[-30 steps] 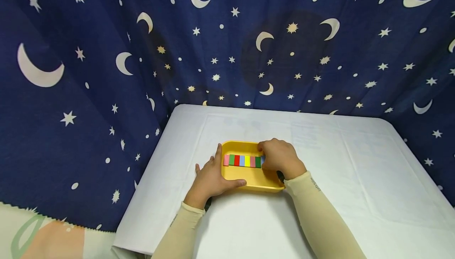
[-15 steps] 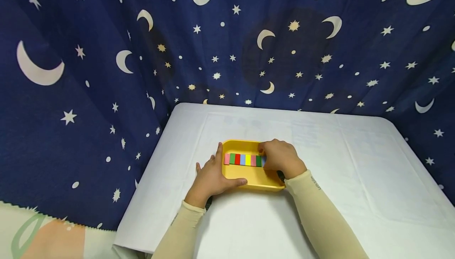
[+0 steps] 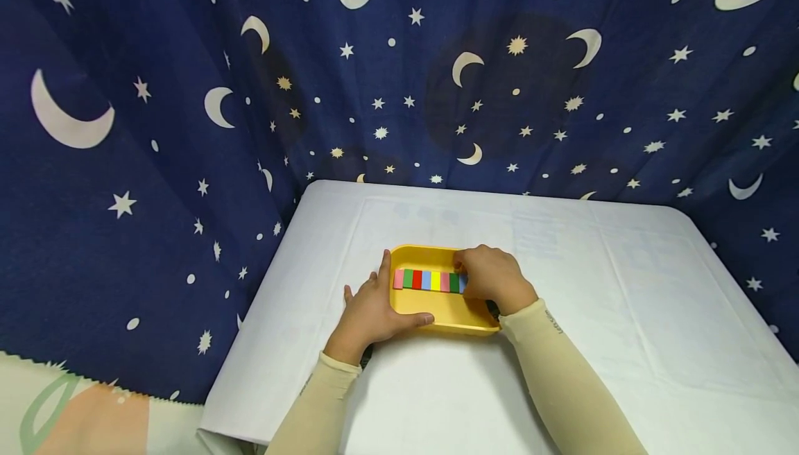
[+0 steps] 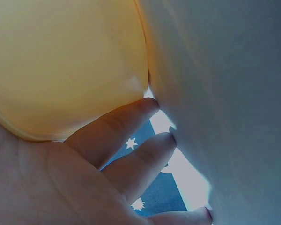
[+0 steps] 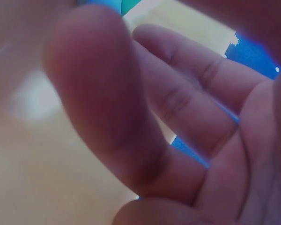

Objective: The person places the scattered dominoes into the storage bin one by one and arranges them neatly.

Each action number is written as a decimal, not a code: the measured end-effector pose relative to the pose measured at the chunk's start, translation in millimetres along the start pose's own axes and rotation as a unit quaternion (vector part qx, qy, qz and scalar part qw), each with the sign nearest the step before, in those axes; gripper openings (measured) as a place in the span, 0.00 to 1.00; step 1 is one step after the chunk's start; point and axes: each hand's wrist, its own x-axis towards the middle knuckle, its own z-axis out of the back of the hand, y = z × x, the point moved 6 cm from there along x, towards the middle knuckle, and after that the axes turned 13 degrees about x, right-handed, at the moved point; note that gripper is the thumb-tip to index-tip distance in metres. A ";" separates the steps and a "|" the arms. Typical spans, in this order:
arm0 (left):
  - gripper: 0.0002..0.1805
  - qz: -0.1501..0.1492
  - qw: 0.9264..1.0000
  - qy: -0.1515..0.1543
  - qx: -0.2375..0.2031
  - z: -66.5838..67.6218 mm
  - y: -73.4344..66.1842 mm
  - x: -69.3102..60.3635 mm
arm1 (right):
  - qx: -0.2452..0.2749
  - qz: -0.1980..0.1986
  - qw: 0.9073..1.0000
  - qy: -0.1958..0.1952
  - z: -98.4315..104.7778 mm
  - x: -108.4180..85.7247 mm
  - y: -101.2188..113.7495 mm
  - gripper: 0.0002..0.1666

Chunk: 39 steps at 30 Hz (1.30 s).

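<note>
A yellow tray lies on the table with small rectangular coloured blocks in one side-by-side row, pink at the left end. My left hand is spread round the tray's near left corner. Its thumb lies over the front rim, and its straight fingers touch the left wall; the left wrist view shows the tray against them. My right hand reaches over the tray's right side with bent fingers at the row's right end, on a blue block. The hand hides most of that block; the actual fingertip contact is out of sight.
A white cloth covers the table, extending well beyond the tray on the right. Behind and to the left hangs a dark blue curtain with moons and stars. A pale patterned cloth shows at the lower left.
Both hands and the tray stay in place, and the row of blocks looks the same. The head view has shifted only slightly.
</note>
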 end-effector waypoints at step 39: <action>0.87 0.008 1.000 0.008 -0.007 -9.4 11.6 12.4 | 0.005 -0.028 0.999 -0.033 18.3 -14.8 7.9 0.43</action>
